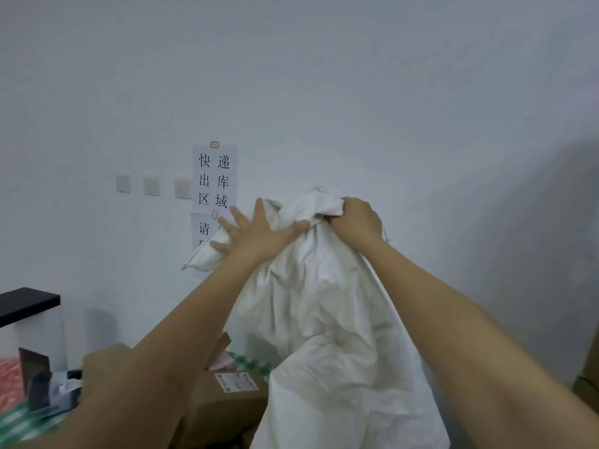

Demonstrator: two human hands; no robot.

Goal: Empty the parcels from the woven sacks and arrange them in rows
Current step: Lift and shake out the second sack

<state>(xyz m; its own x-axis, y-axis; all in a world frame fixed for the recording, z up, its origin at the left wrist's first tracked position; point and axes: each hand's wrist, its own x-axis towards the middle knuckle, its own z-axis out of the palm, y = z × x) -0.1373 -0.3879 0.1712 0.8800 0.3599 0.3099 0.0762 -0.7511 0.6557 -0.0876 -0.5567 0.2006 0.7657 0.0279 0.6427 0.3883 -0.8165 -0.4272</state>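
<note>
At the far left edge a black shelf top [27, 303] juts from the wall, with blurred red-and-white patterned material [9, 380] and dark clutter below it. Three pale wall switches [151, 185] sit in a row on the white wall [324, 76], just left of a paper sign [214, 178] printed with large black characters; a second sheet [202, 230] hangs directly beneath and is partly hidden by the sack. Low in the frame, a brown cardboard parcel [227, 403] with a white shipping label [236, 381] lies beside green-and-white checked material [256, 362], with something pink just behind; the surface beneath cannot be made out. The left hand [256, 233] is raised with its fingers spread wide, palm pressed flat against the upper side of the white woven sack [324, 319], thumb reaching toward the bunched top; this grip is splayed, not closed on the fabric. The sack hangs raised at centre frame, its lower body draping to the bottom edge in front of the parcel. The right hand [356, 218] is clenched tight around the gathered top of the sack, its grip pressed together on the twisted cloth, carrying it from above.
</note>
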